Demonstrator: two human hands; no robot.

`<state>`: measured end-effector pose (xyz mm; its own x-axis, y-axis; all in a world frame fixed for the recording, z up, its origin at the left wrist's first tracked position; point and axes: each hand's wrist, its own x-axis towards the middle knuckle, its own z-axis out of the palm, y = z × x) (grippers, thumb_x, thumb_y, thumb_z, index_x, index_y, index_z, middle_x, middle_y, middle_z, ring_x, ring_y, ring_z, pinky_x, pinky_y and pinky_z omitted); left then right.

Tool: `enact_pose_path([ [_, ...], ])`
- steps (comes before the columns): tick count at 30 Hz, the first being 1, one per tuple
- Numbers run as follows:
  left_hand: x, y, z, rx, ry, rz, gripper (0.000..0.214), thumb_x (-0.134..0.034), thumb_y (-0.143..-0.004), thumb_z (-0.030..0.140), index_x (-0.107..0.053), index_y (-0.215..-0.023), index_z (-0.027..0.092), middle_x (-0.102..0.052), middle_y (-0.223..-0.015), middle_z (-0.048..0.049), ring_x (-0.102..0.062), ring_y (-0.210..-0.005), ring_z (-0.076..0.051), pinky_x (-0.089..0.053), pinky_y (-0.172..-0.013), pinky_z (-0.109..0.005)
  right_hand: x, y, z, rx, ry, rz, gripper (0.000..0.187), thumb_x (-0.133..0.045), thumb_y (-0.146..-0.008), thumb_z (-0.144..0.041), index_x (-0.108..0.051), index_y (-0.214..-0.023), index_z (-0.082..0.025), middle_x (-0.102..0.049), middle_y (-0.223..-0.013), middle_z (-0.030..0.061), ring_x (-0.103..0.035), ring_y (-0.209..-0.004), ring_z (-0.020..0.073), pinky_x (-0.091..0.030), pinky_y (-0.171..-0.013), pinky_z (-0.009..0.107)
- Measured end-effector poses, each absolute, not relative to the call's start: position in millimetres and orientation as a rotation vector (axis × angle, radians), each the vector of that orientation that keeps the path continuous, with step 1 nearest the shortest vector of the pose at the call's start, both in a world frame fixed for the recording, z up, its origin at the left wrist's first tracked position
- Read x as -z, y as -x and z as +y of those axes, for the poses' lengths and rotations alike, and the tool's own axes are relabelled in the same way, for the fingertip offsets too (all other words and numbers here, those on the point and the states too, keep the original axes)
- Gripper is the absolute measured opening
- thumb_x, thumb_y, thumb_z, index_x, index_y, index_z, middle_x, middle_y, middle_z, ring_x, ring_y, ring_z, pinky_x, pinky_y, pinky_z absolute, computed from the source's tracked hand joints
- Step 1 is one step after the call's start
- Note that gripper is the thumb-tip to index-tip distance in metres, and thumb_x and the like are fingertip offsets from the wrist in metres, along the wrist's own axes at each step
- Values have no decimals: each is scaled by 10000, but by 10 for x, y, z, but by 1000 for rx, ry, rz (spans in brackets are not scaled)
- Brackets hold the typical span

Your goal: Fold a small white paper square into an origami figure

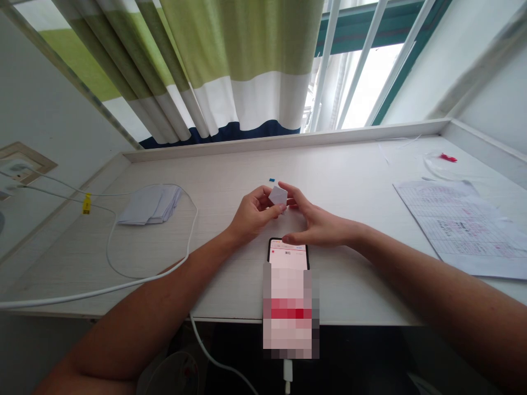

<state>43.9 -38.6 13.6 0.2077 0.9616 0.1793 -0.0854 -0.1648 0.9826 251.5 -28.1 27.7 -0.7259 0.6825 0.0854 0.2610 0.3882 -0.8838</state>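
Note:
A small folded piece of white paper (278, 195) is pinched between the thumb and fingers of my left hand (252, 215) over the middle of the white desk (230, 263). My right hand (315, 222) reaches in from the right, and its fingertips touch the same folded paper. Just below both hands lies a phone (288, 255) with its screen lit, flat on the desk and plugged into a white cable (287, 373) at the front edge.
A stack of small white paper sheets (150, 204) lies to the left, ringed by a white cable (123, 274) with a yellow tag (86, 203). Printed sheets (461, 225) lie at right. A tiny blue bit (272, 179) sits behind my hands. Curtains (214, 71) and a window are beyond.

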Motion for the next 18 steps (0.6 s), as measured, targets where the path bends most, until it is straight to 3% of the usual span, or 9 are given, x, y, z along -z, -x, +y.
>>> enact_pose_path([
  [4,-139,-442,-389,-1192,-1398,925,278,-862,-785,347,-691,-908,165,-701,-781,-11,-647,-729,-133,-530,-673,-263,-283,-2492,-279,-1267,822,-2186,1058,-825,-787,-354,-190,-1633,-328,-519,-1477,138,-544,-1344,336,-523,-1082,514],
  [8,-127,-446,-384,-1191,-1357,901,320,-872,-778,325,-679,-978,169,-720,-802,-13,-653,-737,-129,-526,-696,-261,-270,-2458,-233,-1152,767,-2043,534,-741,-882,-381,-545,-1369,-280,-670,-1260,83,-641,-1181,274,-502,-1082,518],
  [11,-119,-443,-382,-1207,-1334,894,393,-889,-768,320,-626,-1029,189,-718,-763,13,-644,-695,-116,-521,-706,-260,-285,-2445,-204,-1133,765,-1948,262,-729,-911,-401,-678,-1103,-230,-733,-1044,55,-682,-995,231,-536,-990,478],
  [18,-114,-428,-408,-1195,-1477,937,398,-834,-838,337,-600,-1136,215,-735,-815,7,-683,-739,-134,-519,-725,-273,-323,-2435,-195,-1241,821,-1721,270,-745,-902,-469,-732,-917,-199,-757,-881,46,-691,-828,196,-547,-808,389],
])
